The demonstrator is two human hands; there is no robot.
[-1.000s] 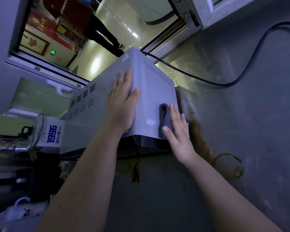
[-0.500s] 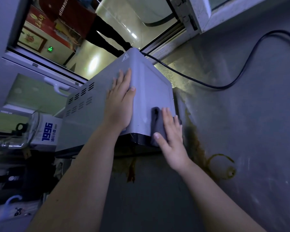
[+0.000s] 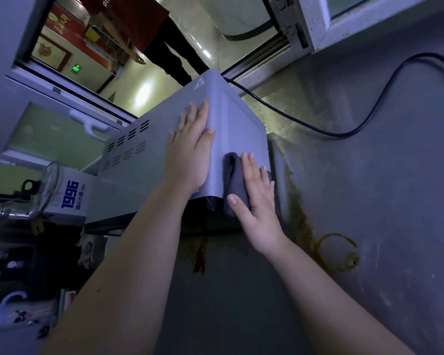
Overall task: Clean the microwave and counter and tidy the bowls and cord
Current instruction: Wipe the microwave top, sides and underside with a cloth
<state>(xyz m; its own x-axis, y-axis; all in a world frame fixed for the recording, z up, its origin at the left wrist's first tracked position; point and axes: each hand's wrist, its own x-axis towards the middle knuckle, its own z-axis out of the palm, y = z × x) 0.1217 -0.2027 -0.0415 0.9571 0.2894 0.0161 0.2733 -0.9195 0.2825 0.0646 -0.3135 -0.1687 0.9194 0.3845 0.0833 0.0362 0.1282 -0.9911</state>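
A grey microwave stands on the steel counter, seen from above. My left hand lies flat and open on its top. My right hand presses a dark grey cloth flat against the microwave's right side, near the front corner. A black power cord runs from behind the microwave in a loop across the counter. Brown sauce stains streak the counter along the microwave's right side and below its front. No bowls show.
A white "1996" box and a glass jar stand left of the microwave, with dark clutter and bags below them. A serving window behind the microwave shows a person's legs. A window frame borders the counter's far edge.
My right hand has slid the cloth a little along the microwave's side, toward its front edge. My left hand stays flat on top. The view shifted slightly.
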